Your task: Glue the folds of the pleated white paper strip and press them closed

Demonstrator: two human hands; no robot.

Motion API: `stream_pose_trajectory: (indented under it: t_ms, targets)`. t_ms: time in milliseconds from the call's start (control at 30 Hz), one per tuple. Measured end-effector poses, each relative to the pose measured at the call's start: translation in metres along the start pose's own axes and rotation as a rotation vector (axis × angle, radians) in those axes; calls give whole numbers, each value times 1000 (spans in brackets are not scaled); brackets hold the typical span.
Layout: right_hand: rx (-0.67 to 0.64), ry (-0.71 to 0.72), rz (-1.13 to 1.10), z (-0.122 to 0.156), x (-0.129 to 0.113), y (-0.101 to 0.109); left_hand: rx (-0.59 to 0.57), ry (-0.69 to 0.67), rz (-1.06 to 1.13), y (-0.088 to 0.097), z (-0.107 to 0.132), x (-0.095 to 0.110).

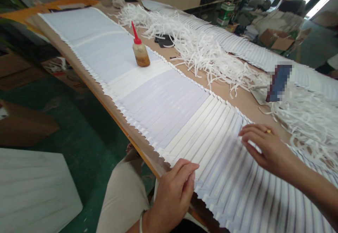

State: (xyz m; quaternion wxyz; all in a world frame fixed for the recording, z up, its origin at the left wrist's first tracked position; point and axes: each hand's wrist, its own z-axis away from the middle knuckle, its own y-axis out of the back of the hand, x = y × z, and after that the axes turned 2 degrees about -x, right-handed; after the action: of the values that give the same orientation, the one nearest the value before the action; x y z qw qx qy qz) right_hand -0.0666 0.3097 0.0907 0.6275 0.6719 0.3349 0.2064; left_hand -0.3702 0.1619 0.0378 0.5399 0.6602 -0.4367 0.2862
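Note:
A long row of overlapping white paper sheets lies fanned out along the near edge of a brown table. My left hand rests at the near edge of the row, fingers curled together on the sheet edges. My right hand lies at the far edge of the same sheets, fingers bent and pressing down on the paper; a small yellow thing sits on one finger. I cannot make out whether either hand grips a sheet. A glue bottle with a red nozzle stands upright on the sheets farther along.
A pile of thin white paper strips runs along the table's middle. A second fanned row of sheets lies behind it. A blurred dark blue object stands at the right. Cardboard boxes and a green floor surround the table.

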Motion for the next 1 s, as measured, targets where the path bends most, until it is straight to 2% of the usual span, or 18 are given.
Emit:
stream_pose_trajectory:
  t_ms: [100,200,367,467,533,633,700,833,1000]
  targets:
    - [-225,98,-238,22,-61,6,-117,-54,71,-19,-12,23]
    - [-367,24,-381,27,-92,5,-254,42,119,-29,-12,34]
    - [-485,-118,-484,20,-93,-2,-263,277,194,-18,6,21]
    - [-526,-120,-553,9,-93,-11,-251,387,225,-10,18,11]
    - [-514,-77,-504,0,-98,-19,-237,444,213,-8,23,7]
    - [-418,38,-383,-14,-112,-31,-215,476,201,-6,25,5]
    - [-405,74,-394,-23,-121,-37,-183,471,202,-4,23,3]
    - [-432,2,-540,-44,-131,-45,-112,496,225,3,18,-5]
    - [-424,-95,-599,-76,-128,-55,-68,565,338,13,17,-22]
